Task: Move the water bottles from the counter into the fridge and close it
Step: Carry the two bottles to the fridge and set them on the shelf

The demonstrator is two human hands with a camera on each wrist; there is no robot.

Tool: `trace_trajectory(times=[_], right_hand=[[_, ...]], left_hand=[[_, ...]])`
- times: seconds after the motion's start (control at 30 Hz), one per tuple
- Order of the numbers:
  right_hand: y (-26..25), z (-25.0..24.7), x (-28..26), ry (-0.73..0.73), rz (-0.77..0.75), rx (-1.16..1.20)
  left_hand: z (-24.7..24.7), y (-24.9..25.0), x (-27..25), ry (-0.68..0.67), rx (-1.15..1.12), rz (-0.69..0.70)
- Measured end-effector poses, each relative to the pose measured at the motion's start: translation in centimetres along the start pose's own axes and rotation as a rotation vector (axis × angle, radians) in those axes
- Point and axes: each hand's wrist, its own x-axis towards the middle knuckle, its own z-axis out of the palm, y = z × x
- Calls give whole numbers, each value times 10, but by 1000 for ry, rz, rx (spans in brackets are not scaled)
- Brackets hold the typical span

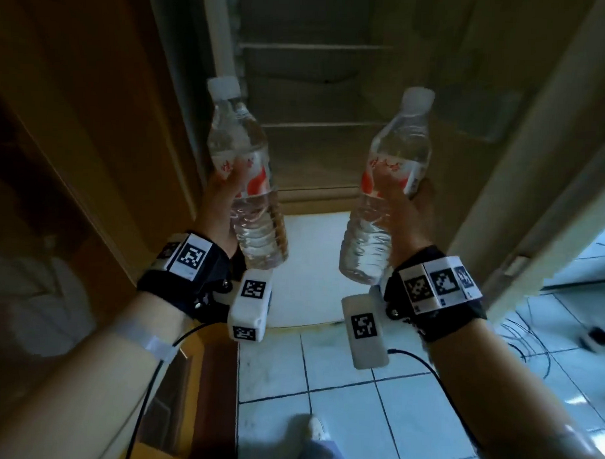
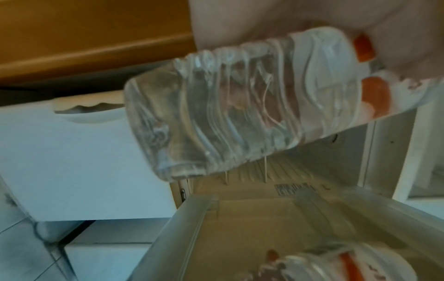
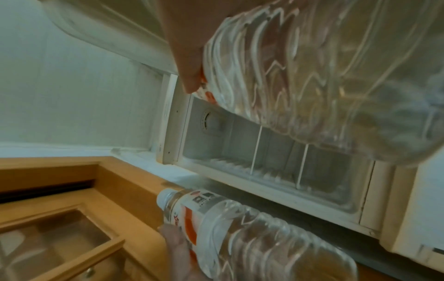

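Note:
Two clear water bottles with white caps and red-and-white labels are held up in front of the open fridge. My left hand grips the left bottle around its label, cap tilted up and away. My right hand grips the right bottle the same way. In the left wrist view the left bottle fills the middle, its base toward the camera. In the right wrist view the right bottle is at the top and the left bottle is below. The fridge's wire shelves look bare.
The fridge door stands open at the right. A wooden cabinet flanks the fridge on the left. Below is a white tiled floor with black cables at the right. My shoe shows near the bottom edge.

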Motion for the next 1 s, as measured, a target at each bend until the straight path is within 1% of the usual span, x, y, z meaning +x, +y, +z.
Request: trace_trajectory(times=[0.07,0.13,0.23,0.33,0.43,0.5,0.63,0.77,0.83,0.93,1.0], right_hand=[[-2,-2,16,-12,0,64],[2,1,37,-4,-20,118],[1,12,75,22,-73,122],[0,23,125,-28,-100,102],[-10,34,183,-93,-112,97],[-22,43,222,-108,-119,81],[-47,61,303,-190,-157,79],[-66,91,370,-213,-215,75],[-72,110,399,-227,-229,86],[-77,136,439,-268,-236,94],[-77,150,462,-293,-264,58]], left_hand=[[12,0,11,-44,33,21],[23,2,27,-56,77,53],[36,13,61,-97,107,105],[48,30,111,-102,110,160],[60,51,170,-118,100,257],[68,70,208,-129,105,319],[82,106,280,-121,134,433],[91,133,341,-87,168,524],[95,143,370,-46,164,562],[100,155,411,0,157,589],[99,162,436,-4,151,567]])
